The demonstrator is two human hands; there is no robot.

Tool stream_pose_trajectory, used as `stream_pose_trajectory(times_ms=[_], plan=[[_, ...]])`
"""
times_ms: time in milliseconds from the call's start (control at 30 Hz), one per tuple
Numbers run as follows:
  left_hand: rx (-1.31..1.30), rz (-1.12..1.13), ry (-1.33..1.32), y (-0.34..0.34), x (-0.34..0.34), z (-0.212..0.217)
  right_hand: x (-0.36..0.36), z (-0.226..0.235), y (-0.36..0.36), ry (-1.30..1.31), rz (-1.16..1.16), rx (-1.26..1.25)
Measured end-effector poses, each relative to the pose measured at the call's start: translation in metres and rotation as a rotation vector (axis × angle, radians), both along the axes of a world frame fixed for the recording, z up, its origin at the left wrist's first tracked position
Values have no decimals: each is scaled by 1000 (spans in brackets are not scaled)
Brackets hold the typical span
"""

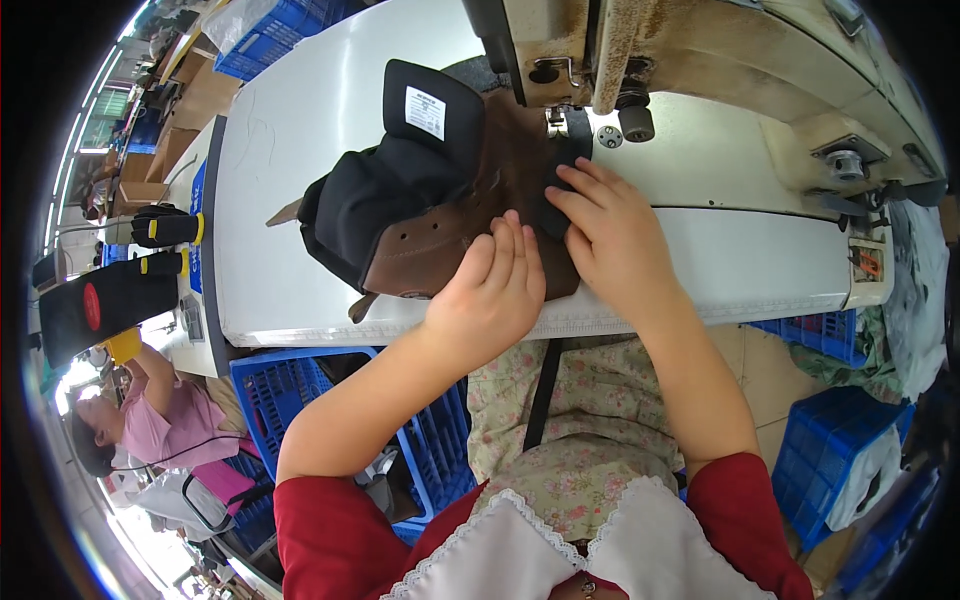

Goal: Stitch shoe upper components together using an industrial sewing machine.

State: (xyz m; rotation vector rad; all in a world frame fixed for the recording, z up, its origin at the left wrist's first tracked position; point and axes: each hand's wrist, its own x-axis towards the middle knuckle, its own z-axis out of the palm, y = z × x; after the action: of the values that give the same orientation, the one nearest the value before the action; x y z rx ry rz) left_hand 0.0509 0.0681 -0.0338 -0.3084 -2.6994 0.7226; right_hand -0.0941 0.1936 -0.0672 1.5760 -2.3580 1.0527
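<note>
A brown leather boot upper (410, 255) with black padded lining lies on the white sewing machine table. Its black tongue (402, 110), bearing a white label, stands up at the far side, and a row of eyelets runs along the brown flap. My left hand (492, 282) has its fingers pressed together on the near edge of the leather, pinching it. Over the dark part of the upper, my right hand (618, 245) rests with fingers stretched out and a little apart. The far edge of the upper lies by the presser foot (557, 122); the needle point is hard to make out.
The sewing machine (720, 60) arches over the far right of the table (290, 110). Blue crates (270, 400) stand below at the left, and another blue crate (815, 460) at the right. A seated person in pink (170, 420) works at the left.
</note>
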Motion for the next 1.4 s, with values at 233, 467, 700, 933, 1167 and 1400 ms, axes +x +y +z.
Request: stream_pose_trajectory(times_ms=[233,467,700,933,1167,1400], plan=[[-43,14,-13,2,-4,-1,-4,6,2,16,18,32],[-39,1,-3,1,-4,-4,-9,4,6,-29,50,24],[-22,1,47,5,-13,-7,-21,3,4,-23,65,41],[-32,11,38,5,-20,-7,-29,11,7,-25,76,76],[31,22,-24,5,-19,-2,-36,10,13,-43,112,89],[75,-31,-40,-5,-16,-1,-43,7,21,-54,208,81]])
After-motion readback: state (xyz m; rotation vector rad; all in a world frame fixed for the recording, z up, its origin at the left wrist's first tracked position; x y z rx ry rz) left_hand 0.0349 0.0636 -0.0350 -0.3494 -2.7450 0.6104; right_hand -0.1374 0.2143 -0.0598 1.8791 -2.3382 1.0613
